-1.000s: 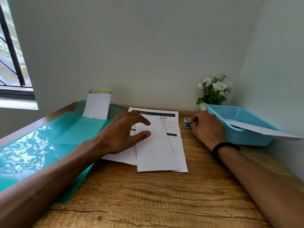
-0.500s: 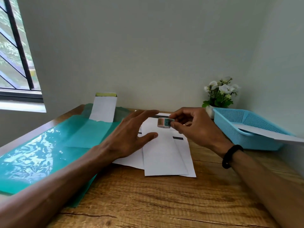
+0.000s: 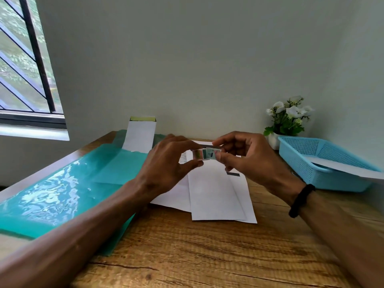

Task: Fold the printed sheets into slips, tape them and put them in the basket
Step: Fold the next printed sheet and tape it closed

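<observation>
While the folded slip (image 3: pixel 216 192) lies flat on the worktop (image 3: pixel 187 252) beneath our hands, we lift the tape roll (image 3: pixel 205 154) above it, probably to peel off a strip. Our right hand (image 3: pixel 249 161) pinches the roll between thumb and fingers; our left hand (image 3: pixel 168 163) pinches its other end. The basket (image 3: pixel 299 161) waits at right, one slip (image 3: pixel 351 168) already in it.

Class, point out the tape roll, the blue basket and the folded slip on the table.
tape roll (image 3: pixel 207 154), head view, its patterned side
blue basket (image 3: pixel 299 163), head view, its near mesh wall
folded slip (image 3: pixel 212 194), head view, its blank face
</observation>
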Motion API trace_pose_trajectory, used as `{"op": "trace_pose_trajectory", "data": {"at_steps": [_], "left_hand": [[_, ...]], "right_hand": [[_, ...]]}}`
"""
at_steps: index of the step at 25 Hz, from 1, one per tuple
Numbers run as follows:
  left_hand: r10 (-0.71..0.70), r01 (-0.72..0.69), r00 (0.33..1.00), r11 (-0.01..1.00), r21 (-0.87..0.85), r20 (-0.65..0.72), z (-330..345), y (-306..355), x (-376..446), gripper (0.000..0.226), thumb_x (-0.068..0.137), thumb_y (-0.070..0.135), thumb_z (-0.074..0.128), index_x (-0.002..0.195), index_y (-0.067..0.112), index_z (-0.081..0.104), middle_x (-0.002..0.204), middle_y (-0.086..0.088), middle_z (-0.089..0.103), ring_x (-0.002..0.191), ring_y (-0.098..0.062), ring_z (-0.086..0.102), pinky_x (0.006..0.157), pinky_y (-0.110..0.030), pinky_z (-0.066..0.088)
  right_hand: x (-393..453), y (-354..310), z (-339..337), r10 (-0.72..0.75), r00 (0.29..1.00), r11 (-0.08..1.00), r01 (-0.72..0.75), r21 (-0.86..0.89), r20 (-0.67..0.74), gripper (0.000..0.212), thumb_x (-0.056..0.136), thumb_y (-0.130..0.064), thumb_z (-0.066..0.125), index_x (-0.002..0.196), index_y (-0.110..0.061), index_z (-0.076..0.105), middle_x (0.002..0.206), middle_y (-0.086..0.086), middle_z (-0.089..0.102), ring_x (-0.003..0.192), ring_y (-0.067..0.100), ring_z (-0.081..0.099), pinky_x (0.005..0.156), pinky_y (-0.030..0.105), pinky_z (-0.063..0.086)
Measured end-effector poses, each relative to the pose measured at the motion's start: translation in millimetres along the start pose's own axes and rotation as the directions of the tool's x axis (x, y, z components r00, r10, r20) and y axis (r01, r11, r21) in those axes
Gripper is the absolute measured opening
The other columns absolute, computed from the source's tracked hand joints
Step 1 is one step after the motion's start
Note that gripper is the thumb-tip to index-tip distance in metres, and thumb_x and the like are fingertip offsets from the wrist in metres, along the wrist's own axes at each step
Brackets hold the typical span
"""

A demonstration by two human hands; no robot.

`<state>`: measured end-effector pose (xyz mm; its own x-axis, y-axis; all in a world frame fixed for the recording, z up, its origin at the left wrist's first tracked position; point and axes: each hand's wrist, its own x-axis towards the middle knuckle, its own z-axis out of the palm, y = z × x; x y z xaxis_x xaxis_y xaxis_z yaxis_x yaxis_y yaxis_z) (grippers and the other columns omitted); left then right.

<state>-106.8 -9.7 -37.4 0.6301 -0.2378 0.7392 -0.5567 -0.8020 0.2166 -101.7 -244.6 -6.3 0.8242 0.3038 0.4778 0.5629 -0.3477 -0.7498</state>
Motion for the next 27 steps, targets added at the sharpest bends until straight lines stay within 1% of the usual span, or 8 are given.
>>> {"op": "trace_pose_trajectory", "data": {"at_steps": [3, 7, 9, 11, 14, 18, 23, 27], "left_hand": [[-0.010, 0.011, 1.000, 0.999, -0.031, 0.017, -2, -3, -1, 0.039, 0.089, 0.044, 0.078, 0.125, 0.029, 0.073, 0.117, 0.004, 0.073, 0.103, -0.014, 0.060, 0.084, -0.042, 0.057], [0.109, -0.103, 0.992, 0.991, -0.080, 0.070, -2, 11, -1, 0.037, 0.088, 0.040, 0.079, 0.122, 0.026, 0.075, 0.121, 0.005, 0.072, 0.111, -0.012, 0.059, 0.089, -0.036, 0.055], [0.148, -0.140, 0.986, 0.986, -0.092, 0.084, 1, 17, -1, 0.037, 0.087, 0.039, 0.081, 0.121, 0.026, 0.076, 0.119, 0.005, 0.070, 0.110, -0.013, 0.059, 0.087, -0.036, 0.055], [0.135, -0.124, 0.987, 0.986, -0.112, 0.091, 3, 20, -2, 0.037, 0.085, 0.037, 0.083, 0.120, 0.026, 0.076, 0.113, 0.006, 0.064, 0.101, -0.013, 0.058, 0.078, -0.035, 0.056], [0.119, -0.104, 0.987, 0.986, -0.131, 0.110, 3, 19, -3, 0.033, 0.084, 0.034, 0.084, 0.116, 0.025, 0.077, 0.100, 0.009, 0.059, 0.082, -0.012, 0.056, 0.064, -0.035, 0.058], [0.132, -0.115, 0.981, 0.986, -0.120, 0.140, 3, 20, -3, 0.031, 0.087, 0.037, 0.080, 0.116, 0.028, 0.077, 0.096, 0.012, 0.062, 0.079, -0.011, 0.059, 0.062, -0.032, 0.057], [0.114, -0.093, 0.978, 0.988, -0.128, 0.174, 2, 20, -4, 0.053, 0.086, 0.049, 0.077, 0.135, 0.034, 0.064, 0.106, 0.012, 0.065, 0.084, -0.009, 0.060, 0.067, -0.031, 0.059], [-0.100, 0.116, 0.989, 0.983, -0.146, 0.110, 3, 19, -5, 0.075, 0.086, 0.060, 0.072, 0.150, 0.038, 0.041, 0.123, 0.004, 0.062, 0.101, -0.008, 0.058, 0.076, -0.025, 0.052]], "right_hand": [[2, 0, -2, 0.025, 0.996, 0.997, -0.018, 0.079, -0.087, 0.022, 0.094, -0.014, 0.076, 0.115, -0.018, 0.072, 0.094, 0.003, 0.078, 0.078, 0.027, 0.076, 0.068, 0.039, 0.067], [0, 8, 5, 0.142, 0.975, 0.979, -0.113, 0.170, -0.170, 0.026, 0.092, -0.024, 0.079, 0.115, -0.021, 0.067, 0.107, 0.008, 0.077, 0.084, 0.020, 0.079, 0.073, 0.039, 0.067], [0, 9, 6, 0.209, 0.973, 0.953, -0.180, 0.243, -0.098, 0.043, 0.087, -0.030, 0.082, 0.126, -0.024, 0.063, 0.115, 0.007, 0.076, 0.090, 0.019, 0.080, 0.076, 0.038, 0.067], [1, 6, 4, 0.284, 0.957, 0.889, -0.284, 0.359, 0.053, 0.070, 0.080, -0.031, 0.086, 0.142, -0.029, 0.052, 0.123, 0.006, 0.073, 0.098, 0.021, 0.080, 0.078, 0.039, 0.066], [4, 7, -3, 0.299, 0.933, 0.824, -0.359, 0.438, 0.201, 0.095, 0.071, -0.018, 0.089, 0.152, -0.035, 0.041, 0.130, 0.012, 0.069, 0.104, 0.027, 0.078, 0.082, 0.044, 0.065], [6, 10, -12, 0.196, 0.957, 0.937, -0.247, 0.245, 0.214, 0.117, 0.059, -0.023, 0.098, 0.152, -0.053, 0.034, 0.134, 0.005, 0.067, 0.113, 0.024, 0.075, 0.093, 0.045, 0.062], [8, 9, -14, 0.129, 0.975, 0.985, -0.146, 0.088, 0.179, 0.120, 0.062, -0.026, 0.098, 0.155, -0.052, 0.027, 0.130, -0.001, 0.066, 0.105, 0.019, 0.078, 0.092, 0.039, 0.063], [13, 23, -41, 0.191, 0.977, 0.971, -0.174, -0.163, 0.096, 0.121, 0.067, -0.028, 0.098, 0.155, -0.055, 0.020, 0.128, 0.000, 0.065, 0.102, 0.017, 0.077, 0.091, 0.033, 0.062]]}}
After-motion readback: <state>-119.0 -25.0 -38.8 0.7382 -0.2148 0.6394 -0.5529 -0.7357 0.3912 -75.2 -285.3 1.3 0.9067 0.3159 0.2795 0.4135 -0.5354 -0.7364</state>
